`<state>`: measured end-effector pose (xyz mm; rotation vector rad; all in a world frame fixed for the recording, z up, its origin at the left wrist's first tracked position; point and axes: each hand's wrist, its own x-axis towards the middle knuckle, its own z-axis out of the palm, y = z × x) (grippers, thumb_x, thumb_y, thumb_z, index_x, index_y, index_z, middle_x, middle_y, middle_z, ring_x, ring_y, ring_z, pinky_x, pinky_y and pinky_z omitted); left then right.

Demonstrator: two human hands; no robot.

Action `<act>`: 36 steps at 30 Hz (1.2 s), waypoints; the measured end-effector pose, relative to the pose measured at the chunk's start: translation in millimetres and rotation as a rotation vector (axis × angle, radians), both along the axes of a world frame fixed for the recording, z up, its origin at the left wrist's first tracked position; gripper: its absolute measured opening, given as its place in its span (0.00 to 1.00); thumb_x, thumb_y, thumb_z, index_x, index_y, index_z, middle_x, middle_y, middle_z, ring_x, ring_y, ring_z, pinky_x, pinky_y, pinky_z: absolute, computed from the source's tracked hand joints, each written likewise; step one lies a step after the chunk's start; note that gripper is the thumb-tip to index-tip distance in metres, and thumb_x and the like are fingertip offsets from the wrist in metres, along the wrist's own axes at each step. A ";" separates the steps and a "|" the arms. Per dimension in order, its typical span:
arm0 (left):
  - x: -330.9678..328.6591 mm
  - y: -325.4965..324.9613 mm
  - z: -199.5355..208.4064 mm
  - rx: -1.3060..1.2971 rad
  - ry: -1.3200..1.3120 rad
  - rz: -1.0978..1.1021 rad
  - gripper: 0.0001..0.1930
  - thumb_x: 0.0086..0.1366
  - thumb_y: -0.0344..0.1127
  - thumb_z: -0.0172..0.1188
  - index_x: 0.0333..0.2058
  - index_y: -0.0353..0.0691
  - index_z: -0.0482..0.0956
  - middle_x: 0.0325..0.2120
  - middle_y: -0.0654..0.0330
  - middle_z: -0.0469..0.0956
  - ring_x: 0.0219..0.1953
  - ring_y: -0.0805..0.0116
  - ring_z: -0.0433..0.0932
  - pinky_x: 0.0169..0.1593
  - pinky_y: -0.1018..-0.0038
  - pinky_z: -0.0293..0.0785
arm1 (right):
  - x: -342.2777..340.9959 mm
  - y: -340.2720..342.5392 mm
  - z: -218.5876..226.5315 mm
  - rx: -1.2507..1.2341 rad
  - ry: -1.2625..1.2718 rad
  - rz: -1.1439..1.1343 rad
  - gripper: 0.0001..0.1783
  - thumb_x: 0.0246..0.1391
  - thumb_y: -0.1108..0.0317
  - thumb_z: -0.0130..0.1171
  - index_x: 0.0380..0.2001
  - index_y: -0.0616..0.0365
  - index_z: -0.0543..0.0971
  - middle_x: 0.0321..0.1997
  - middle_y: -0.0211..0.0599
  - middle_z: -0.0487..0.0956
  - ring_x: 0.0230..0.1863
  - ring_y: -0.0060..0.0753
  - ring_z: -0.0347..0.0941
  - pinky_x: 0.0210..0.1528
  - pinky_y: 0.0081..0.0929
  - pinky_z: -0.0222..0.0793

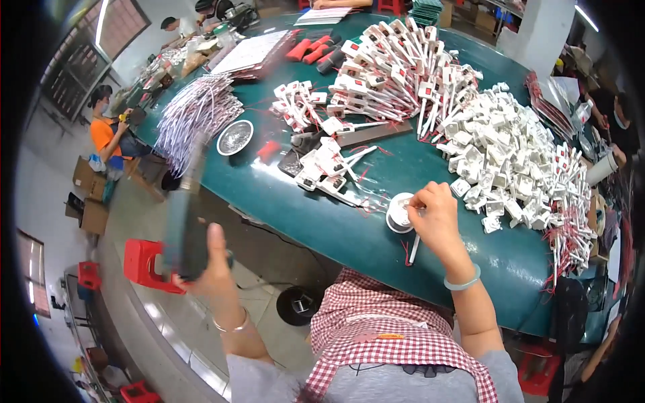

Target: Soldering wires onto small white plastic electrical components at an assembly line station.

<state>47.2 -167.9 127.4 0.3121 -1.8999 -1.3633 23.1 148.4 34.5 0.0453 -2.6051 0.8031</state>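
My left hand is off the table's near left edge, its fingers wrapped round a long dark green tool that is smeared by motion. I cannot make out its exact kind. My right hand is over a small round white dish near the table's front edge. Its thumb and fingertips are pinched together at the dish's rim; anything between them is too small to tell. Beside that hand lies a thin white stick-like part with red wires. Left of the dish, several white plastic parts with wires lie in a cluster.
A large heap of white plastic housings covers the right side of the green table. Stacked white parts with red switches stand behind. At left are a bundle of wires and a metal bowl. A red stool stands below.
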 end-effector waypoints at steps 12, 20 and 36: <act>-174.0 -97.1 -123.3 -0.235 0.041 0.203 0.12 0.54 0.29 0.67 0.30 0.24 0.76 0.26 0.53 0.80 0.24 0.64 0.76 0.32 0.65 0.73 | 3.0 -5.2 6.4 0.145 0.058 0.049 0.05 0.42 0.74 0.64 0.23 0.56 0.76 0.32 0.33 0.71 0.41 0.41 0.66 0.50 0.40 0.60; -138.2 -58.8 -106.3 0.593 0.046 -0.213 0.05 0.62 0.25 0.61 0.35 0.31 0.77 0.25 0.61 0.76 0.19 0.79 0.69 0.22 0.84 0.62 | 4.8 -5.9 4.7 0.194 0.068 0.008 0.05 0.41 0.71 0.63 0.24 0.55 0.77 0.33 0.35 0.72 0.42 0.41 0.67 0.48 0.41 0.61; -161.5 -78.2 -197.5 1.333 -0.323 -1.185 0.12 0.66 0.35 0.59 0.39 0.29 0.74 0.30 0.55 0.75 0.24 0.69 0.68 0.26 0.76 0.64 | 1.1 -6.3 -39.6 0.050 0.138 -0.075 0.07 0.46 0.66 0.61 0.30 0.54 0.76 0.39 0.37 0.69 0.45 0.41 0.66 0.41 0.38 0.65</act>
